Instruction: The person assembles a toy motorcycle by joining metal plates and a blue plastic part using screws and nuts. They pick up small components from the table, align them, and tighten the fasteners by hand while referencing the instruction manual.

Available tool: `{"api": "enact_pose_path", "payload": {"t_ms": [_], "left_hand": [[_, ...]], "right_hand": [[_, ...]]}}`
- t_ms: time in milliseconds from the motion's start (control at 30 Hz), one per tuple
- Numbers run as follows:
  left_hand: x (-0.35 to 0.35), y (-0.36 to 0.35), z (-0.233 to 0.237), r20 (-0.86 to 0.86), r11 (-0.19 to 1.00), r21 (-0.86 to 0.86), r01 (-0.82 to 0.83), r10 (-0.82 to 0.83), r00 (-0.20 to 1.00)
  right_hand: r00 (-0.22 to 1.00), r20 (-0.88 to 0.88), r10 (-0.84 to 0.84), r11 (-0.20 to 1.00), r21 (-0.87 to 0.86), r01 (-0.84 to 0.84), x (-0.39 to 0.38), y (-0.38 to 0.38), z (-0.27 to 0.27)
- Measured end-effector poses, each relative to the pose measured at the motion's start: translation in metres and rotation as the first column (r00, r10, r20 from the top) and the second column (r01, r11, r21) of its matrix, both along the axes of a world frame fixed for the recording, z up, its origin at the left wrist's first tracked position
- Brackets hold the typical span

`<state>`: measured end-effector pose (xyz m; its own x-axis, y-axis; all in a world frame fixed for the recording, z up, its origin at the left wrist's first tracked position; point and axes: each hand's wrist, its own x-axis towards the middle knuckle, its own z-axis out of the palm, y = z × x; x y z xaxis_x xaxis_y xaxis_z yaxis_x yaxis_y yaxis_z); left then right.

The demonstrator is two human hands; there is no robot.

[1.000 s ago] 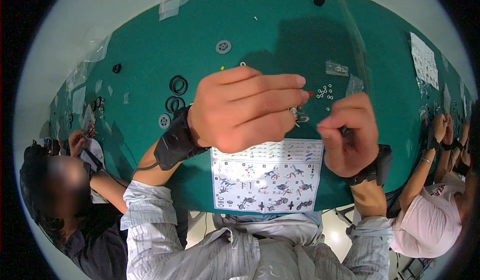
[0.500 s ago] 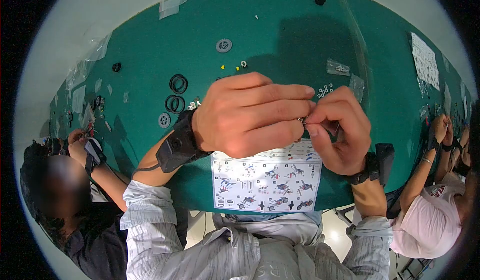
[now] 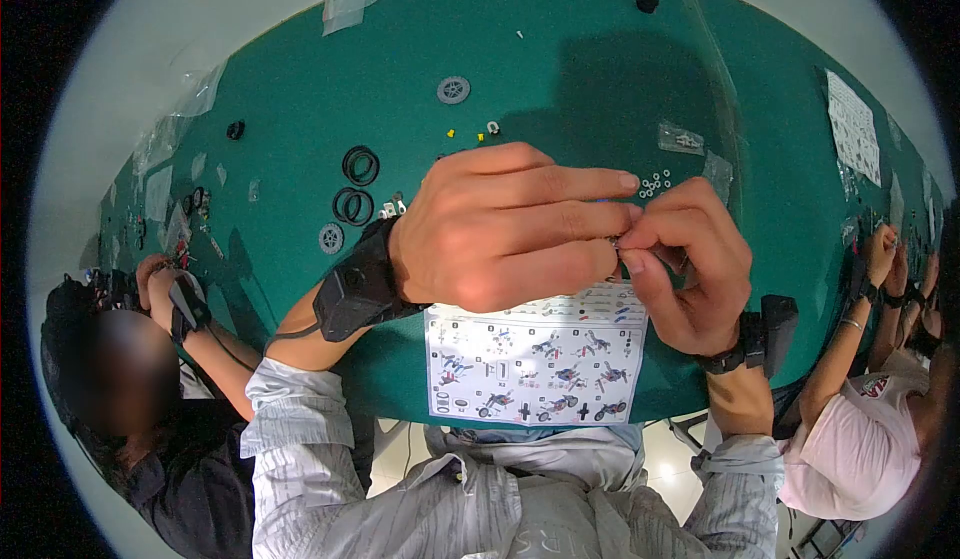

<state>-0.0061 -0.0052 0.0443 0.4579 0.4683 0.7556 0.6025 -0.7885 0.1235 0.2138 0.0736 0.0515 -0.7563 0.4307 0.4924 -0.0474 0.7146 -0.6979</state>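
My tabletop point(image 3: 590, 79): green, curved far edge. Instr. sheet point(image 3: 530, 369) flat nr me. Two grey spoked wheels, one point(image 3: 453, 90) farther out; blk rubber rings point(image 3: 361, 165) in two prs L, w/ the nearer wheel point(image 3: 331, 238) just below; white nuts point(image 3: 655, 184) & clear bag point(image 3: 681, 139) R.

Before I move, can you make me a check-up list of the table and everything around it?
Surface: green cloth-like tabletop.
Job's things: picture instructions, grey wheels, black rings, white rings, yellow bits.
Clutter: plastic bags and scraps.
Hands: right hand pinches a tiny part beside the left hand's fingertips; left grip hidden.
Cables: thin dark cable at left forearm.
Surroundings: people at both sides.
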Motion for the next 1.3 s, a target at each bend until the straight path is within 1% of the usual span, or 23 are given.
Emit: {"api": "enact_pose_path", "payload": {"t_ms": [100,200,300,500,600,700,800,900,1000,1100,1300], "left_hand": [[-0.0003,-0.0007,0.0004,-0.004,1.0,-0.003,-0.003,0.003,1.0],[-0.0001,-0.0013,0.0012,0.017,0.999,-0.04,0.012,-0.012,1.0],[0.0026,-0.0014,-0.0055,0.1,0.999,-0.048,-0.006,0.01,0.995],[0.0036,-0.0012,-0.0054,0.123,0.997,-0.073,0.003,0.006,0.992],[0.0048,-0.0012,-0.0058,0.172,0.994,-0.104,0.025,-0.007,0.985],[0.0039,-0.0019,-0.0025,0.196,0.988,-0.146,0.055,-0.025,0.98],[0.0025,-0.0016,-0.0017,0.216,0.985,-0.148,0.089,-0.056,0.975],[0.0019,-0.0013,-0.0002,0.213,0.984,-0.143,0.111,-0.079,0.974],[0.0011,-0.0026,0.0012,0.212,0.982,-0.142,0.124,-0.092,0.973],[0.0017,-0.002,-0.0013,0.225,0.984,-0.125,0.131,-0.1,0.969],[0.0019,-0.0037,0.001,0.264,0.974,-0.159,0.164,-0.118,0.957]], "right_hand": [[1.0,0.012,0.0,1.0,-0.003,0.0,0.0005,0.0001,0.0015],[1.0,0.005,0.009,1.0,0.01,-0.009,0.001,0.0009,0.0021],[1.0,-0.014,0.02,1.0,0.011,-0.02,0.0011,0.0017,0.002],[0.999,-0.019,0.031,0.999,0.011,-0.031,0.0014,0.0033,0.0026],[0.999,-0.013,0.044,0.999,0.031,-0.044,0.0024,0.0052,0.0032],[0.999,-0.014,0.052,0.998,0.023,-0.051,0.0038,0.0065,0.0042],[0.999,-0.026,0.035,0.999,-0.013,-0.035,0.0035,0.0023,0.0044],[0.998,-0.064,0.02,0.999,0.04,-0.018,0.0028,0.0014,0.0009],[0.992,-0.119,0.044,0.99,0.135,-0.028,0.0004,0.0044,-0.0013],[0.989,-0.143,0.035,0.989,0.144,-0.014,0.0013,0.0038,-0.0027],[0.988,-0.152,0.04,0.981,0.196,-0.01,0.0018,0.0065,-0.001]]}}
